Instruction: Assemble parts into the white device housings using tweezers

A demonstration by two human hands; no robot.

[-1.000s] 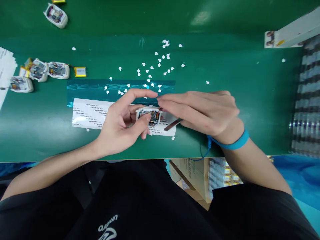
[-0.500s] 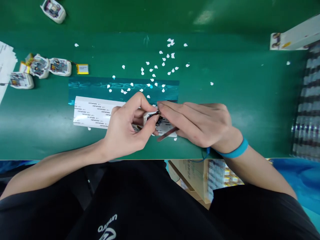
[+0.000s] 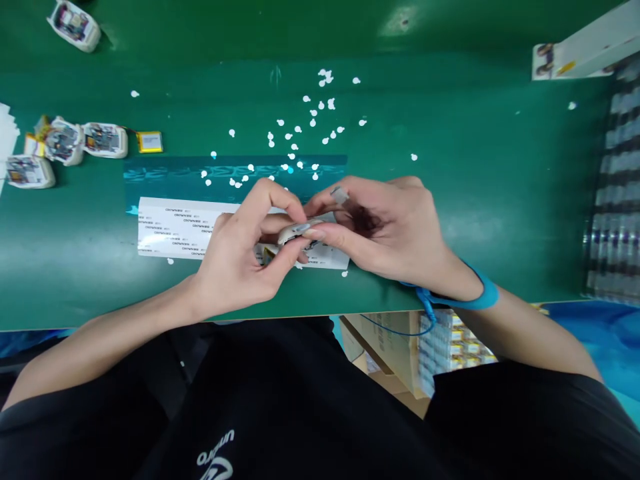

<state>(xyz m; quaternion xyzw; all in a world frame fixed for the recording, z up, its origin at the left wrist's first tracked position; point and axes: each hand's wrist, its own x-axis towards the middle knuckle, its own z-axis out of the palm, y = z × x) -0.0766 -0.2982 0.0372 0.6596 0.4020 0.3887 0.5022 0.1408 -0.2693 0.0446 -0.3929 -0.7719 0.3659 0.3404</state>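
Observation:
My left hand [image 3: 245,257] is closed on a small white device casing [image 3: 294,232], pinching it between thumb and fingers. The casing is tilted, and fingers hide much of it. From the right, my right hand [image 3: 390,230] has its thumb and fingers on the casing's right part. A metal tool [image 3: 340,195] shows its end above the right hand's fingers; the rest is hidden. Below the hands lies a white printed sheet [image 3: 163,227] over a teal strip [image 3: 170,175].
Opened white devices [image 3: 106,140] and a yellow-edged battery [image 3: 150,142] lie at the left, another device [image 3: 75,27] farther back. Small white stickers [image 3: 299,129] are scattered beyond the hands. A white bracket [image 3: 545,61] and stacked clear trays [image 3: 613,213] stand at the right.
The right hand has turned, opening its palm side to view, and its thumb now touches the casing. The metal tool's end has moved up among the fingers. The casing has tilted.

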